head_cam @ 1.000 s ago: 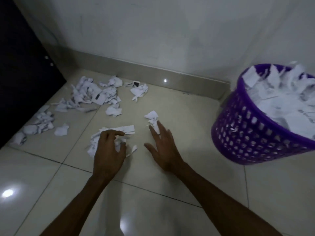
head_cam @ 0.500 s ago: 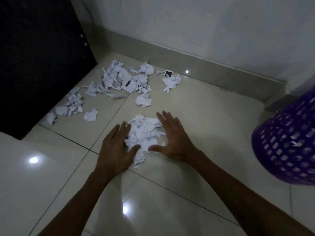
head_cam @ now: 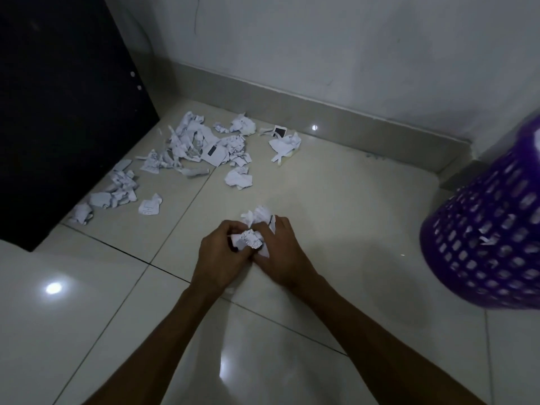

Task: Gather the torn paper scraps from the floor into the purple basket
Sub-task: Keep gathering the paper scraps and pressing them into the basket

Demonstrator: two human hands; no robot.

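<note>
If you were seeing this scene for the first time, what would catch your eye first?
Both hands, left and right, meet mid-frame, clutching a wad of scraps just above the floor. More scraps litter the tiles by the dark cabinet. The purple basket stands at the right edge.

Scrap pile [head_cam: 201, 150] far left; basket [head_cam: 493, 244] right.

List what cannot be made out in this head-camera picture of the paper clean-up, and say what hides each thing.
- Purple basket: its rim and contents are cut off by the right edge, and it is blurred.
- Bunch of scraps: its full amount is hidden by the left hand and right hand curled round it.
- Print on the scattered scraps: too small and dim to read.
- Dark panel: cut off by the left edge.
</note>
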